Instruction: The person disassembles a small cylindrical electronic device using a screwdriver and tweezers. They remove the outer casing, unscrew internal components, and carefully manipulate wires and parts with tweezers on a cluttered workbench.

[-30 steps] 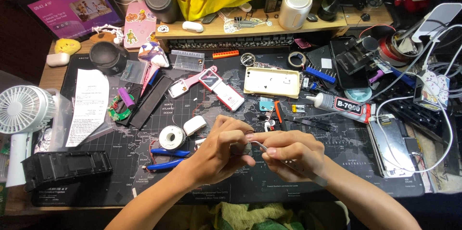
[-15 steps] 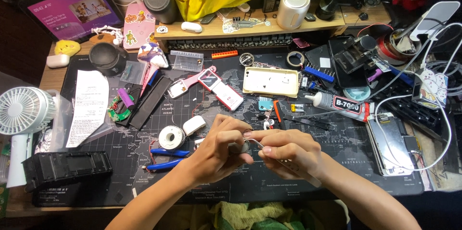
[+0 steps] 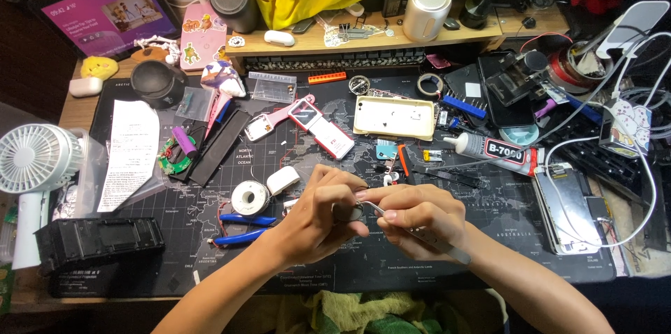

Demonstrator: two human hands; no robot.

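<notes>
Both hands meet at the mat's near edge: left hand curled shut on a small part, mostly hidden; right hand pinching metal tweezers against it. Risk: a slip flicks the part into clutter. Blue-handled pliers lie left, glue tube beyond right, on a dark map-printed mat.

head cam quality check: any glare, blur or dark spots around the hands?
Head view: even overhead light, hands sharp, left hand and right hand showing no motion blur; the metal tweezers catch a slight gleam; the tablet screen glows bright but readable; the top right corner and left edge fall into dark shadow; the small part between the fingers is too tiny to resolve.
</notes>
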